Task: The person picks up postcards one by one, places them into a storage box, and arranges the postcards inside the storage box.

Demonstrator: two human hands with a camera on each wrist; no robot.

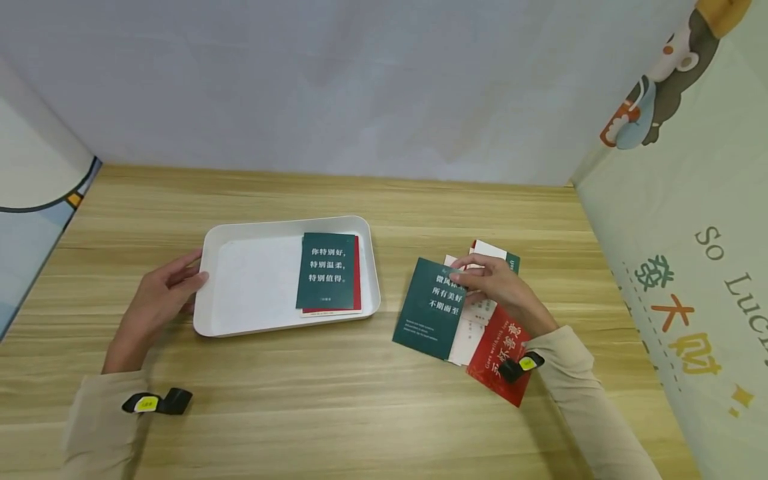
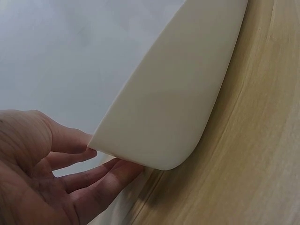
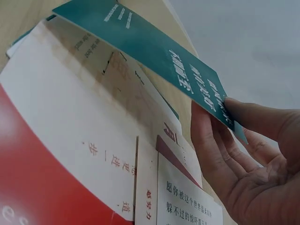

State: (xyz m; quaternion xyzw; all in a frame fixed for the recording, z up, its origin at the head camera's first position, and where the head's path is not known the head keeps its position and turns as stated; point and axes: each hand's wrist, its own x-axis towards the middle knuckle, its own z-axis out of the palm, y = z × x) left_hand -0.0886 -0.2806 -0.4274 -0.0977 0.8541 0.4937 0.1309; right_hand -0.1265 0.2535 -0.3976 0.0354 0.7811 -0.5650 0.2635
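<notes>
My left hand [image 1: 159,293] grips the left end of a white rectangular tray [image 1: 252,287], thumb at the rim and fingers against the outer wall. Inside the tray, at its right end, a dark green card [image 1: 327,273] with white writing lies over a red one and a pale one. To the right of the tray, my right hand [image 1: 501,290] pinches a green card [image 1: 423,313] by its upper corner. The right wrist view shows this green card [image 3: 140,51] tilted above several other cards, thumb on its printed face and fingers beneath.
Under the held card lies a loose spread of cards, with a red card [image 1: 498,353] nearest me and a white-and-green card [image 1: 495,250] at the back. The wood-grain table [image 1: 300,400] meets a pale cloth wall [image 1: 330,100] behind and a printed panel [image 1: 678,233] on the right.
</notes>
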